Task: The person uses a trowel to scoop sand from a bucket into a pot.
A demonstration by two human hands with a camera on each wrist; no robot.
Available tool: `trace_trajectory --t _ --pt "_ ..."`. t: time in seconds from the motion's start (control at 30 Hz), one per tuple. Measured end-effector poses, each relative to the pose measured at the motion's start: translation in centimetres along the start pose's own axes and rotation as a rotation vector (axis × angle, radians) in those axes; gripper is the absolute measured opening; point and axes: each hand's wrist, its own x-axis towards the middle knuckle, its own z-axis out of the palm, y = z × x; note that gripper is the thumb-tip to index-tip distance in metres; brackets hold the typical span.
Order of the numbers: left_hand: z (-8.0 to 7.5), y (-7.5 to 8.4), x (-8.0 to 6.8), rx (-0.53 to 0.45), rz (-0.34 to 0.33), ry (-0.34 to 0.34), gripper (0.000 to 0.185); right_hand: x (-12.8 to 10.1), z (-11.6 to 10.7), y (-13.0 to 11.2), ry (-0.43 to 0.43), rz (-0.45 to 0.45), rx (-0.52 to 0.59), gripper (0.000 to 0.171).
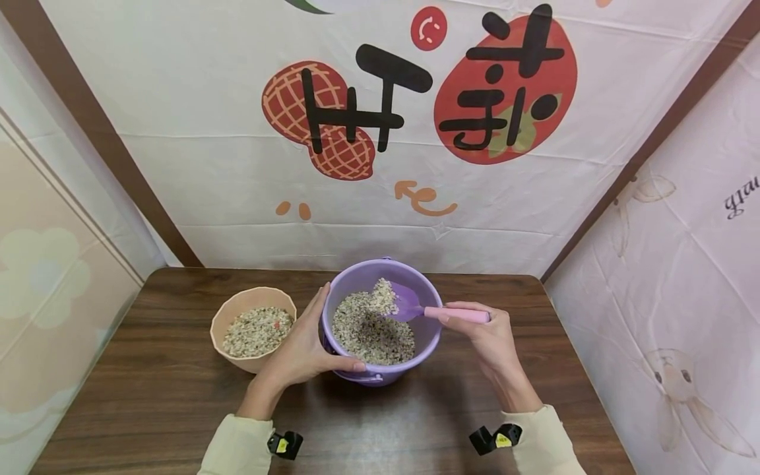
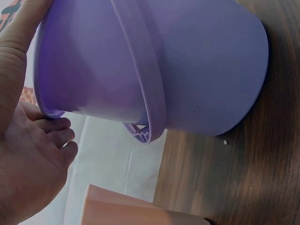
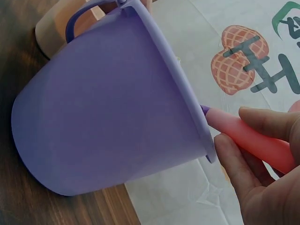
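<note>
A purple bucket (image 1: 429,284) holds coarse, speckled sand-like grit (image 1: 374,333). My left hand (image 1: 305,353) grips the bucket's left side at the rim, thumb along the near edge and fingers farther round. In the left wrist view the fingertips (image 2: 62,136) bend at the rim. With my right hand (image 1: 489,336) I hold the pink handle of a toy shovel (image 1: 457,314) over the bucket's right rim. Its purple blade, inside the bucket, bears a heap of pale grit (image 1: 383,297). The right wrist view shows thumb and fingers round the handle; the blade is mostly hidden behind the rim.
Left of the bucket stands a peach faceted bowl (image 1: 222,316) with similar grit and a small reddish bit in it. Both containers stand on a dark wooden table (image 1: 160,396). A printed white cloth (image 1: 225,178) hangs behind the table.
</note>
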Motion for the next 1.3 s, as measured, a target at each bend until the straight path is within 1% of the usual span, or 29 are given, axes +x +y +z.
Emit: trace_trajectory --t 0.13,0.4,0.57,0.67,0.77,0.83,1.0,1.07,1.13,1.2,1.3 --pt "0.0 0.0 0.0 0.001 0.004 -0.003 0.152 0.0 -0.1 0.2 0.014 -0.002 0.002 0.046" --pt "0.0 0.0 -0.1 0.021 0.007 -0.002 0.152 -0.2 -0.1 0.3 0.009 0.000 0.006 0.044" --pt "-0.2 0.0 -0.7 0.044 0.000 0.003 0.151 -0.3 0.0 0.4 0.001 -0.001 0.022 0.045" --pt "-0.8 -0.2 -1.2 0.068 -0.026 0.005 0.149 -0.4 0.0 0.4 0.001 -0.007 0.026 0.046" --pt "-1.7 -0.6 -2.0 0.088 -0.060 0.015 0.147 -0.4 0.0 0.4 -0.002 -0.013 0.031 0.046" --pt "-2.5 -1.1 -2.4 0.109 -0.071 0.037 0.145 -0.4 0.0 0.3 -0.001 -0.014 0.030 0.046" --pt "-4.9 -2.6 -3.6 0.165 -0.083 0.124 0.142 -0.4 0.1 0.2 0.007 -0.015 0.022 0.045" --pt "-5.8 -3.5 -4.0 0.169 -0.083 0.165 0.140 -0.4 0.1 0.2 0.011 -0.014 0.020 0.045" --pt "-6.7 -4.4 -4.5 0.181 -0.100 0.196 0.141 -0.5 0.1 0.3 0.013 -0.013 0.019 0.046" --pt "-7.5 -5.2 -5.0 0.193 -0.132 0.216 0.142 -0.5 0.1 0.3 0.011 -0.013 0.022 0.046" --pt "-8.4 -6.2 -5.8 0.221 -0.176 0.217 0.144 -0.5 0.1 0.3 0.019 -0.015 0.025 0.046"
